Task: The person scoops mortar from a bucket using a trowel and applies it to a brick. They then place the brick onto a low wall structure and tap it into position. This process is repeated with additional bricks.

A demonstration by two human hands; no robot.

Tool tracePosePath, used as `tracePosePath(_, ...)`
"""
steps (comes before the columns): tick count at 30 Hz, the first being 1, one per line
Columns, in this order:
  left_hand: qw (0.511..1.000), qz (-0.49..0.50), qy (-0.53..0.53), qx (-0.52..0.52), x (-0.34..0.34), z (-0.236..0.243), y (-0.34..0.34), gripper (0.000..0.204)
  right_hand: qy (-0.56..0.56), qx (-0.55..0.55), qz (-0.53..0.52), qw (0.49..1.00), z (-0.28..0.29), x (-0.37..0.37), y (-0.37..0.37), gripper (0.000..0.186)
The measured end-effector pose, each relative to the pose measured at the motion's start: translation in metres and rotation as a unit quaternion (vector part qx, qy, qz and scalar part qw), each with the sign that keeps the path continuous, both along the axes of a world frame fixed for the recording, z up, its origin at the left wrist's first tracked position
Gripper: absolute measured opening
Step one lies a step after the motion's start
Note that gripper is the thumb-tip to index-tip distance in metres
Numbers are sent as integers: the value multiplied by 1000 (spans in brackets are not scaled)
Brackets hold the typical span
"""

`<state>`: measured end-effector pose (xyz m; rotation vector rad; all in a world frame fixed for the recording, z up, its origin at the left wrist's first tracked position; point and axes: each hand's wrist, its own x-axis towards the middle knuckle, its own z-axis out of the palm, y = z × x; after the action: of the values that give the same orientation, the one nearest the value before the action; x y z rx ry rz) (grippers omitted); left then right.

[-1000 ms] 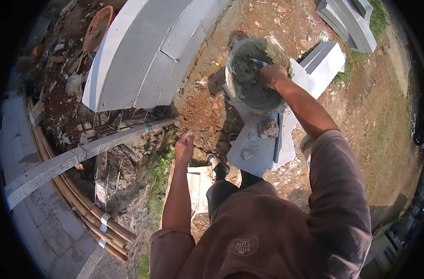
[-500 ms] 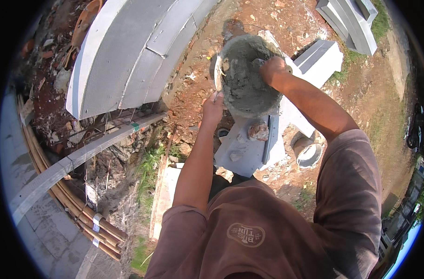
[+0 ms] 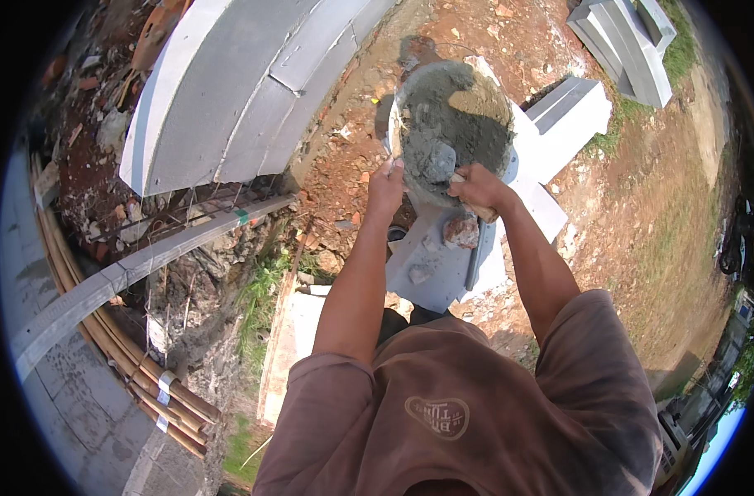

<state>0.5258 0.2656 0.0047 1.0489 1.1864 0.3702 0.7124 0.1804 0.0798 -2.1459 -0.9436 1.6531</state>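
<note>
A wide bucket of wet grey mortar (image 3: 484, 124) rests on pale grey boards and blocks (image 3: 422, 269). My left hand (image 3: 386, 186) is closed on the bucket's near left rim. In my right hand (image 3: 476, 183), at the near right of the bucket, is the wooden handle (image 3: 484, 212) of a trowel, whose mortar-coated blade (image 3: 440, 164) lies in the bucket. Just below the bucket a reddish-white stone chunk (image 3: 461, 232) sits on the board, with a smaller grey lump beside it.
Curved-looking stacked grey blocks (image 3: 236, 91) stand at upper left, above a beam (image 3: 150, 265), rebar and rubble. Bamboo poles (image 3: 178, 397) lie at lower left. More grey blocks (image 3: 617, 50) are at upper right. Dirt and grass (image 3: 666, 248) stretch to the right.
My left hand has moved up onto the bucket rim. My right hand has moved from inside the bucket toward me, to the near rim, with the trowel.
</note>
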Motion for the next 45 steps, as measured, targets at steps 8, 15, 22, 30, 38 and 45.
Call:
tracePosePath(8, 998, -36, 41, 26, -10, 5, 7, 45, 146, 83, -246, 955, 0, -35, -35, 18)
tracePosePath(15, 973, -137, 164, 88, -129, 32, -70, 63, 80, 120, -225, 964, 37, -35, -80, 24)
tracePosePath(22, 930, 29, 365, 37, -408, 29, -198, 62, 43, 136, -133, 981, 88, -62, -108, 19)
tracePosePath(30, 837, 369, 390, 107, -541, 142, -228, 49, 129, 94, -19, 987, 100, -180, -81, 23)
tracePosePath(38, 839, 185, 429, -278, -560, 41, -551, 64, 218, 71, 106, 968, 44, -360, 5, 34)
tracePosePath(45, 755, 378, 400, -357, -533, 57, -691, 59, -237, 233, 248, 910, -24, -527, 67, 51)
